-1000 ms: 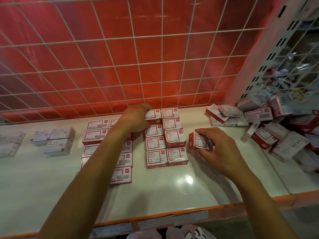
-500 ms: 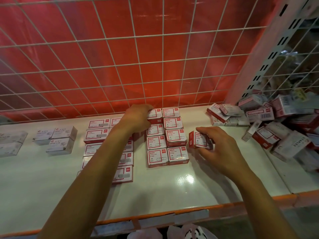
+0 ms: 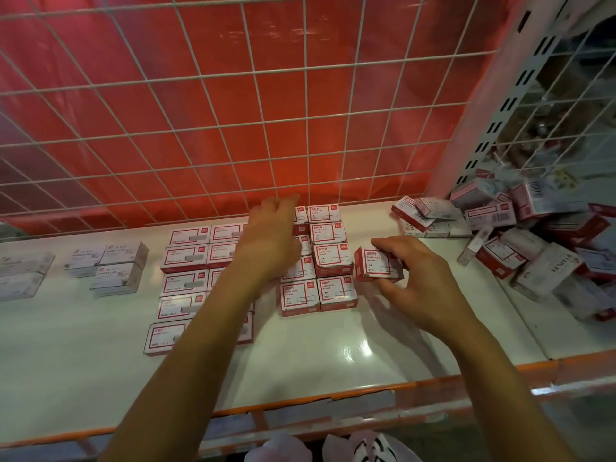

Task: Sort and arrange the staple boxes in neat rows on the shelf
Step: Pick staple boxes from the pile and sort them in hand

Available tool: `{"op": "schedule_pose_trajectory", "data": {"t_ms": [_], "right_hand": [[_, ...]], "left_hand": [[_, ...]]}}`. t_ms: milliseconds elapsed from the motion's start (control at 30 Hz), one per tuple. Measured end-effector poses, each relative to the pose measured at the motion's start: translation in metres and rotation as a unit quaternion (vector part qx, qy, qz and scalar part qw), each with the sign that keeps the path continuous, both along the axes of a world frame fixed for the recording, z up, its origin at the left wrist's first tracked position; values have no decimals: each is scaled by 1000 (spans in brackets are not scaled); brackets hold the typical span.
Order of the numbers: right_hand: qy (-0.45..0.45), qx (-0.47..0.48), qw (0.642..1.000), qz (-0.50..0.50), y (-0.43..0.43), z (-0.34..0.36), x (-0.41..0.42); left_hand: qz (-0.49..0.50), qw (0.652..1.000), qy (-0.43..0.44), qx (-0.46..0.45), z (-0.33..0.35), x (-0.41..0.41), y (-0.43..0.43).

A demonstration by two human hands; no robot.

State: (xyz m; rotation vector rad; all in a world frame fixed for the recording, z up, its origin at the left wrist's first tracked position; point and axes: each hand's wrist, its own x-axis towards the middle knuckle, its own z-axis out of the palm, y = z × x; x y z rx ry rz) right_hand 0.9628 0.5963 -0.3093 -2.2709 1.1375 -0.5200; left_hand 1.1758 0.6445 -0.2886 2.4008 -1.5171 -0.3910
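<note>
red-white boxes (image 3: 333, 288): flat, two neat columns, centre | single box (image 3: 378, 264): tilted, just right | heap (image 3: 533, 248): jumbled, far right

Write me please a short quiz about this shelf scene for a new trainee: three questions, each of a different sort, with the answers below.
1. True or false: the right hand grips a single red-and-white box just right of the neat block of boxes.
2. On the shelf, where does the unsorted heap lie? A) left end B) right end C) front edge
3. Fill in: behind the shelf stands a white wire ____ in front of a red sheet.

Key: 1 true; 2 B; 3 grid.
</note>
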Motion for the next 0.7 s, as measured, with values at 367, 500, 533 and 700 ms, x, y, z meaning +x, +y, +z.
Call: {"op": "schedule_pose_trajectory", "data": {"t_ms": [367,500,533,700], "right_hand": [[-103,30,994,-1,14,9,-1],[-117,31,993,13,20,11,-1],[-119,28,992,18,21,11,-1],[-108,1,993,52,27,7,3]], "left_hand": [[-95,976,165,-107,4,-59,41],[-123,968,181,-123,4,-60,49],[-121,967,183,-129,4,-60,50],[-87,964,216,-129,2,-54,58]]}}
